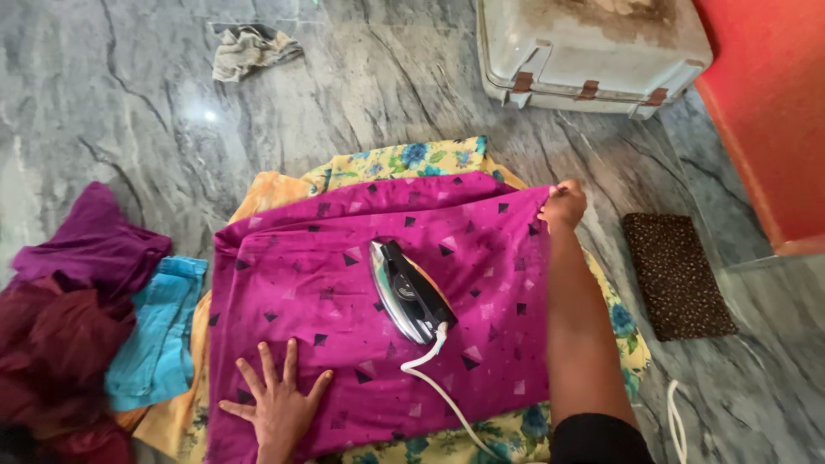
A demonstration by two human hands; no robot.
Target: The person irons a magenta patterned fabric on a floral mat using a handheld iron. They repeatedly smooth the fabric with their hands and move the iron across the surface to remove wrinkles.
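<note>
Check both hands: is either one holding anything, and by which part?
The right hand pinches the far right corner of the magenta cloth. The left hand lies flat on the cloth's near edge, gripping nothing. The iron stands unheld.

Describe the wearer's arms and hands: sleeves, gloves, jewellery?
Both hands are bare: no gloves, and no rings or bangles visible. The left hand shows only to the wrist. The right hand has a bare forearm, with a black sleeve around the upper arm.
</note>
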